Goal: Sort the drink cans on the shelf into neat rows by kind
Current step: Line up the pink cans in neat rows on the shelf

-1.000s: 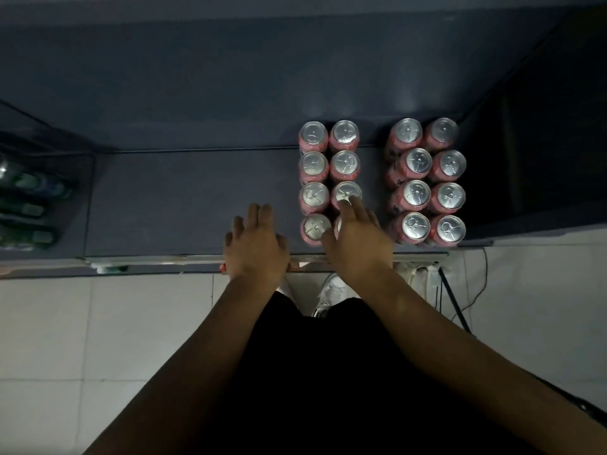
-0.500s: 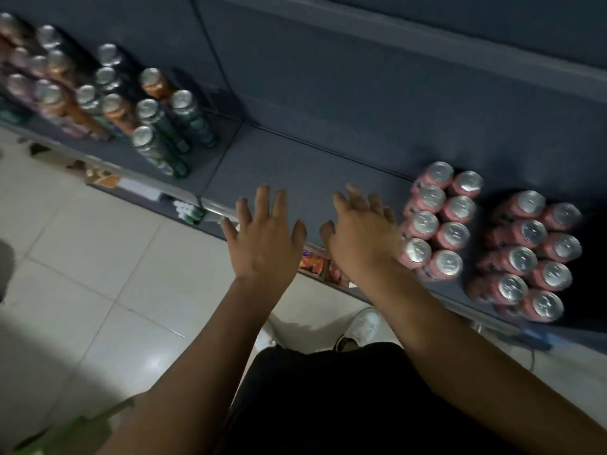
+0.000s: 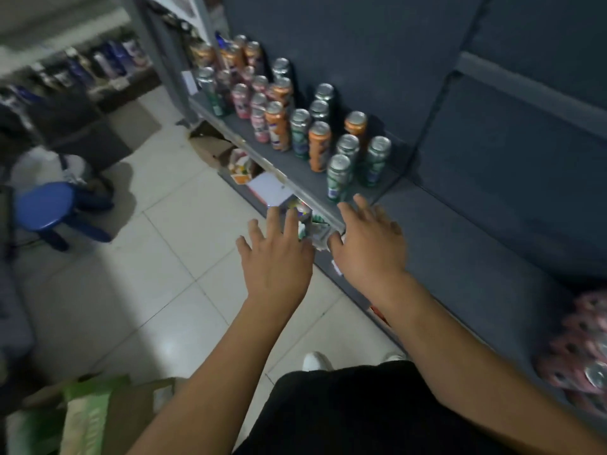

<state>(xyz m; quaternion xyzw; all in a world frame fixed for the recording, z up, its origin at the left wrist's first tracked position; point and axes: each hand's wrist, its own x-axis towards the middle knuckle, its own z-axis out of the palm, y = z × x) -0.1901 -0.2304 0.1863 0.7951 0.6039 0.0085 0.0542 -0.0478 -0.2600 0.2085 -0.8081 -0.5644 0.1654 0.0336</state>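
Two groups of cans stand on your shelf. The mixed cans, green, orange and pink among one another, crowd its far left stretch, upright and in no clear rows. The nearest of them is a green can at the shelf's front edge. The pink cans sit packed together at the near right edge of view, blurred, well apart from the mixed lot. A bare stretch of shelf lies between the two groups.

Both your hands hold nothing. Your right hand hovers palm down over the shelf's front edge, fingers spread and almost straight, its fingertips close to the foot of that green can without gripping it. Your left hand is just beside it on the left, out over the floor in front of the shelf, fingers likewise spread and straight.

Under the shelf's edge, boxes and packets show on a lower level. The floor is pale tile. A blue stool stands at the far left, and a cardboard box with green packaging lies at the near left. Your white shoes show between your forearms.
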